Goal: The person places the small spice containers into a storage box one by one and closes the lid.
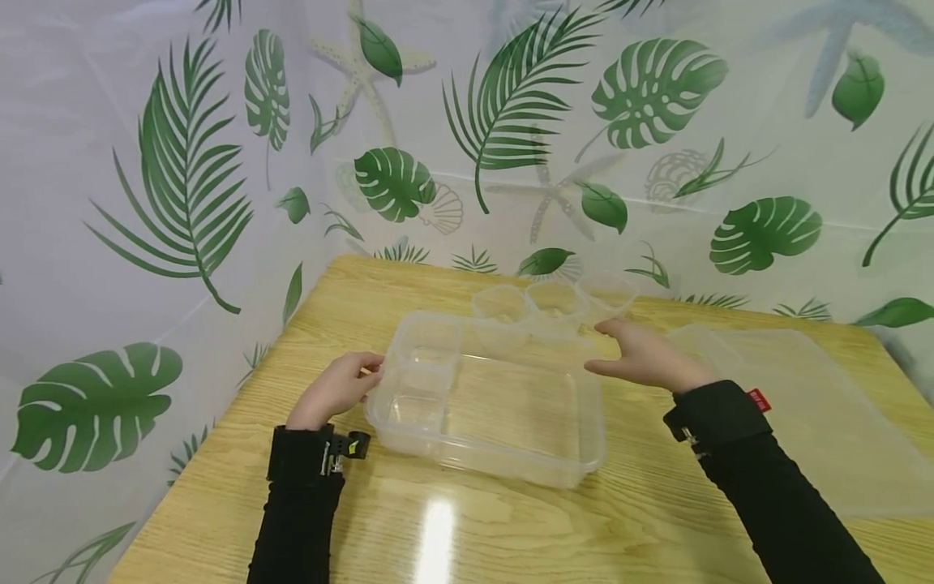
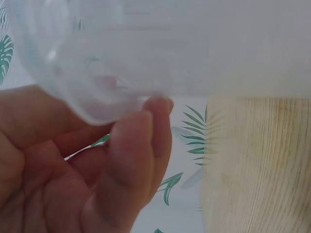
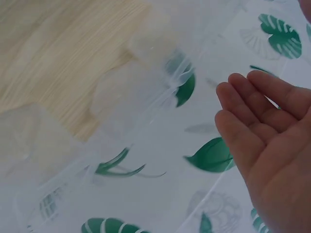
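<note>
A clear plastic divided box (image 1: 503, 464) stands on the wooden table, with small compartments along its left side and one large compartment at right. My left hand (image 1: 337, 389) is at its left edge. In the left wrist view the fingers and thumb of that hand (image 2: 97, 165) pinch the box's rounded rim (image 2: 92, 109). My right hand (image 1: 642, 354) hovers by the box's far right corner, fingers extended and holding nothing. In the right wrist view its palm (image 3: 272, 126) shows, apart from the clear plastic (image 3: 146, 97).
Behind the box sits a clear three-cup insert (image 1: 556, 302). A flat translucent lid or sheet (image 1: 824, 422) lies on the table (image 1: 365, 535) at right. White cloth (image 1: 423, 105) with green leaf prints hangs behind and at left.
</note>
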A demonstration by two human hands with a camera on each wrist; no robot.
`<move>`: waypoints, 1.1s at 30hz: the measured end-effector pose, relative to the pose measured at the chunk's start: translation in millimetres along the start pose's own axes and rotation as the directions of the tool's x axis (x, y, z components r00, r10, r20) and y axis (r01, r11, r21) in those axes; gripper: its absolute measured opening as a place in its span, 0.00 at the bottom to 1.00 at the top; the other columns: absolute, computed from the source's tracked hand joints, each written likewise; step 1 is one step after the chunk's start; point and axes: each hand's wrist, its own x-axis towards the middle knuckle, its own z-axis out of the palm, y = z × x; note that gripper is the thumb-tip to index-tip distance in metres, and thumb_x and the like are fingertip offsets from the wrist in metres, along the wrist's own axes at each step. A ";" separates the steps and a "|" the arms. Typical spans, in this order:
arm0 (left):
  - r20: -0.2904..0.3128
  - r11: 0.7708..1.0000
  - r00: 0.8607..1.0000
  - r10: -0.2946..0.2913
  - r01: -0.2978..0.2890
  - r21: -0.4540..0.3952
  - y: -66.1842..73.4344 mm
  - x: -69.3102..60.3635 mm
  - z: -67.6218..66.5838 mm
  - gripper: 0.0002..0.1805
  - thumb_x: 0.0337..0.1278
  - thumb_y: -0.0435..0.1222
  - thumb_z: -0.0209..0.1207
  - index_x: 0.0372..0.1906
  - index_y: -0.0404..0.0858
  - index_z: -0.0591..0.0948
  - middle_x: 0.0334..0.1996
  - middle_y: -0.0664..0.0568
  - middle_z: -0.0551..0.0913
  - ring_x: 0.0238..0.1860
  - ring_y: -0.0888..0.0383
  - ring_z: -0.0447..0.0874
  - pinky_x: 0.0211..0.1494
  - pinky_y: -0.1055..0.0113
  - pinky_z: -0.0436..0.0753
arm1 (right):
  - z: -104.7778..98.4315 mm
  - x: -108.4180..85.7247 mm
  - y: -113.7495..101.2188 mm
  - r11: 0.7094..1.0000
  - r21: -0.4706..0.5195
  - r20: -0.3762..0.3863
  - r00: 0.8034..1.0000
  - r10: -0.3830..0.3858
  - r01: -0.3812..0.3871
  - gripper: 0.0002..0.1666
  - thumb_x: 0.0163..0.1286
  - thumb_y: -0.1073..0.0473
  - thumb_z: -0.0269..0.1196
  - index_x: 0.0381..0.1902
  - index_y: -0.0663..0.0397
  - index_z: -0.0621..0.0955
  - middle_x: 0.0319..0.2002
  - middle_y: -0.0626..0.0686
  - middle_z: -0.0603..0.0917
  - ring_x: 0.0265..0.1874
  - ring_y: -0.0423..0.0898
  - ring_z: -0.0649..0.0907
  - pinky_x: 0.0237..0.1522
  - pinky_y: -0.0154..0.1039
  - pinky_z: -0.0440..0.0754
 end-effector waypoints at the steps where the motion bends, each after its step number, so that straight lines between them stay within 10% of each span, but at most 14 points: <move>1: 0.001 1.000 1.000 0.001 -0.001 0.000 -0.4 -0.2 -0.2 0.19 0.63 0.32 0.47 0.57 0.30 0.69 0.46 0.41 0.75 0.42 0.51 0.75 0.36 0.64 0.78 | -0.7 -2.3 4.5 1.000 -0.006 -0.011 1.000 0.005 -0.005 0.39 0.60 0.48 0.59 0.57 0.75 0.64 0.53 0.72 0.67 0.52 0.66 0.67 0.50 0.55 0.66; 33: -0.007 1.000 1.000 0.024 -0.024 0.000 3.0 0.2 0.5 0.17 0.63 0.33 0.47 0.54 0.30 0.72 0.43 0.42 0.77 0.39 0.52 0.77 0.35 0.64 0.78 | -11.7 -51.0 115.7 0.961 -0.043 -0.081 0.960 0.269 -0.273 0.53 0.59 0.38 0.56 0.58 0.84 0.56 0.53 0.81 0.55 0.52 0.74 0.56 0.48 0.64 0.59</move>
